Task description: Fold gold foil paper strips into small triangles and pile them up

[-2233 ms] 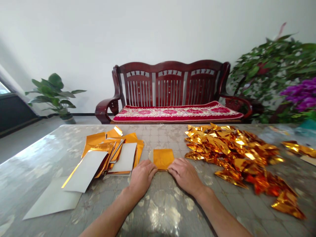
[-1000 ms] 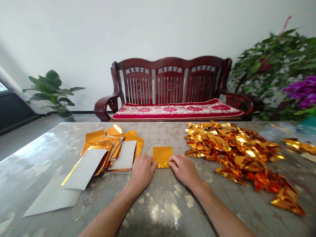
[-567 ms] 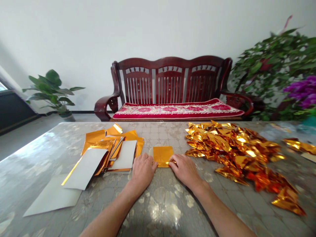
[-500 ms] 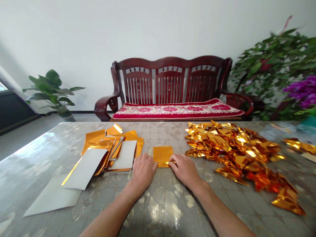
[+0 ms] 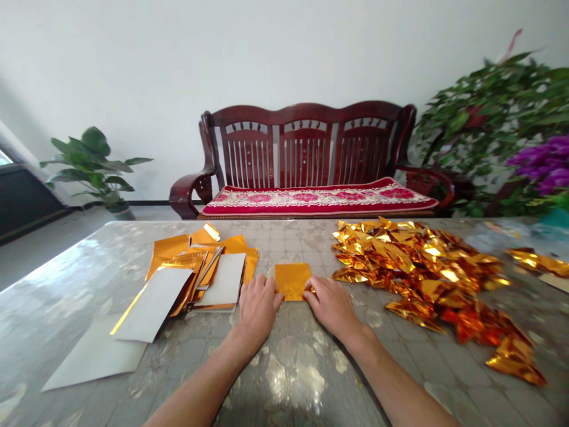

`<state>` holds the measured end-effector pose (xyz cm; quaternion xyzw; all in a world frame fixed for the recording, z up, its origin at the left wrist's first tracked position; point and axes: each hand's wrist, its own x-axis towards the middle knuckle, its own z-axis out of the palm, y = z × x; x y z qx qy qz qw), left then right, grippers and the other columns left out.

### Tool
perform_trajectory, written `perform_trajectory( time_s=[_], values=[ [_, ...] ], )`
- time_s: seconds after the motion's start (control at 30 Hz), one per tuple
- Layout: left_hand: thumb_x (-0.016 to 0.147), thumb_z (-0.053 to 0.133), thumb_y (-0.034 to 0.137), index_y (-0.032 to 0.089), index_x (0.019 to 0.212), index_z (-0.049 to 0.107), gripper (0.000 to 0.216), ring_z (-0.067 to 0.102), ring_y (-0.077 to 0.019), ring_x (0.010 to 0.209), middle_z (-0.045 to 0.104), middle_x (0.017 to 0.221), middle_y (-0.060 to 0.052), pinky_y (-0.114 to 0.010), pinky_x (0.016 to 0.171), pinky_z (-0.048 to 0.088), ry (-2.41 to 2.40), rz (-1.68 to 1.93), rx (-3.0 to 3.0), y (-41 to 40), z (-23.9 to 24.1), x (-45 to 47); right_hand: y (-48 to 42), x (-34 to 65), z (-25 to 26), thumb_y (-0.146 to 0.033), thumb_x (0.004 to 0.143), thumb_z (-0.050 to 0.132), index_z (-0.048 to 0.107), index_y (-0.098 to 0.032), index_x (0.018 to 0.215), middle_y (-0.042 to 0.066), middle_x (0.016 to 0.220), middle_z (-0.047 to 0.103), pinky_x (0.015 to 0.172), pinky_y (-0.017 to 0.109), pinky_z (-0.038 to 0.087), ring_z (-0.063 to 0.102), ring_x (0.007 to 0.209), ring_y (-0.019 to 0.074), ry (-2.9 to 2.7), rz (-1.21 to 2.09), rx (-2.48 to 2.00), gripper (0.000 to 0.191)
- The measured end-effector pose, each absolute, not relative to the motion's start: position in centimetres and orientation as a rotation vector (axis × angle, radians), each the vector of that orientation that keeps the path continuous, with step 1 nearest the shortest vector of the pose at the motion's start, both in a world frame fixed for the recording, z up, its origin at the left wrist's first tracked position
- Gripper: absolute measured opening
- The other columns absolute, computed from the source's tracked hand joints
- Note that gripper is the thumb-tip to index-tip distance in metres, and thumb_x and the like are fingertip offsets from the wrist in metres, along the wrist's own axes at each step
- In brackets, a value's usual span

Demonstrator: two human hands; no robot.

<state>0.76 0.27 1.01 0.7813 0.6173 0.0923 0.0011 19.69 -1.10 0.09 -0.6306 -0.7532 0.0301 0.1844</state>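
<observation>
Gold foil, a small folded sheet (image 5: 292,280), lies flat on the marbled table (image 5: 288,379), at twelve o'clock from both hands. The left hand (image 5: 258,308) rests palm down, fingers together, pressing the sheet's seven o'clock corner. The right hand (image 5: 331,305) meets the five o'clock corner with curled fingertips; whether it pinches or merely presses is hard to tell. A stack of gold-and-white sheets (image 5: 208,270) sits at the sheet's nine o'clock, and a heap of folded gold pieces (image 5: 422,267) at three.

Dark wooden bench (image 5: 306,160) against white wall (image 5: 222,53), potted plants (image 5: 95,166).
</observation>
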Motion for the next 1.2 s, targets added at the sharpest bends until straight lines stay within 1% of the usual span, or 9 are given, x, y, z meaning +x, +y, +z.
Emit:
perform_trajectory(
  time_s=[0.13,0.23,0.33,0.5,0.6,0.73,0.9,1.0,1.2],
  values=[
    [0.092,0.055,0.024,0.024,0.113,0.062,0.022,0.055,-0.0216,0.104,0.06,0.109,-0.005,-0.035,0.091,0.044,1.764,0.454,2.493,0.3,0.6,0.5,-1.1,19.7,0.0,-0.029,0.092,0.057,0.062,-0.023,0.09,0.001,0.091,0.07,0.075,0.03,0.032,0.059,0.087,0.0187,-2.121,0.074,-1.789,0.007],
    [0.094,0.048,0.015,0.027,0.112,0.065,0.027,0.054,-0.0192,0.104,0.06,0.11,-0.004,-0.031,0.092,0.044,1.499,0.501,2.62,0.1,0.4,0.4,-1.2,19.7,0.0,-0.029,0.092,0.057,0.061,-0.024,0.091,0.001,0.093,0.069,0.076,0.031,0.032,0.058,0.088,0.0195,-2.116,0.061,-1.792,0.007],
    [0.096,0.048,0.016,0.025,0.11,0.065,0.024,0.054,-0.0192,0.101,0.061,0.105,-0.003,-0.031,0.09,0.046,1.324,0.359,2.744,-0.4,0.5,0.6,-1.3,19.7,0.0,-0.029,0.093,0.056,0.061,-0.023,0.093,0.002,0.095,0.068,0.077,0.031,0.033,0.057,0.091,0.02,-2.107,0.054,-1.805,0.008],
    [0.093,0.052,0.016,0.018,0.119,0.06,0.028,0.055,-0.0231,0.1,0.062,0.107,-0.007,-0.036,0.089,0.049,1.351,0.136,2.872,-1.5,0.5,1.3,-1.4,19.3,0.1,-0.027,0.092,0.056,0.061,-0.022,0.105,0.006,0.103,0.063,0.084,0.033,0.034,0.053,0.1,0.023,-2.098,-0.025,-1.861,0.015],
    [0.092,0.052,0.015,0.015,0.122,0.058,0.03,0.055,-0.0238,0.098,0.062,0.107,-0.008,-0.037,0.088,0.05,1.351,0.101,2.91,-2.0,0.2,1.6,-1.7,18.5,0.3,-0.036,0.092,0.057,0.06,-0.022,0.113,0.008,0.107,0.061,0.086,0.036,0.034,0.051,0.102,0.0259,-2.075,-0.082,-1.899,0.025],
    [0.093,0.052,0.015,0.014,0.121,0.058,0.03,0.056,-0.0238,0.096,0.062,0.106,-0.008,-0.037,0.088,0.051,1.352,0.09,2.92,-2.5,0.1,1.9,-1.9,17.9,0.4,-0.048,0.09,0.06,0.06,-0.022,0.115,0.01,0.109,0.059,0.087,0.039,0.034,0.049,0.102,0.0286,-2.059,-0.116,-1.978,0.036],
    [0.094,0.05,0.016,0.016,0.122,0.058,0.029,0.056,-0.0248,0.1,0.062,0.107,-0.008,-0.039,0.088,0.051,1.423,0.078,2.872,-3.1,0.7,1.9,-1.8,18.5,0.0,-0.042,0.09,0.059,0.059,-0.023,0.118,0.011,0.112,0.058,0.088,0.041,0.034,0.047,0.104,0.029,-2.032,-0.123,-2.025,0.033],
    [0.092,0.049,0.011,0.017,0.119,0.06,0.029,0.057,-0.0245,0.103,0.062,0.109,-0.009,-0.039,0.089,0.051,1.473,0.063,2.86,-3.7,0.6,1.6,-1.7,19.2,-0.3,-0.037,0.092,0.058,0.059,-0.025,0.119,0.01,0.112,0.058,0.088,0.041,0.033,0.047,0.104,0.0289,-2.033,-0.131,-2.027,0.03],
    [0.088,0.05,0.006,0.015,0.109,0.063,0.026,0.058,-0.0248,0.098,0.063,0.105,-0.01,-0.038,0.085,0.05,1.504,0.055,2.86,-4.4,0.1,1.1,-1.3,20.4,-0.6,-0.028,0.092,0.057,0.06,-0.025,0.119,0.011,0.11,0.058,0.086,0.039,0.032,0.048,0.102,0.0287,-2.019,-0.184,-2.029,0.027]
  ],
)
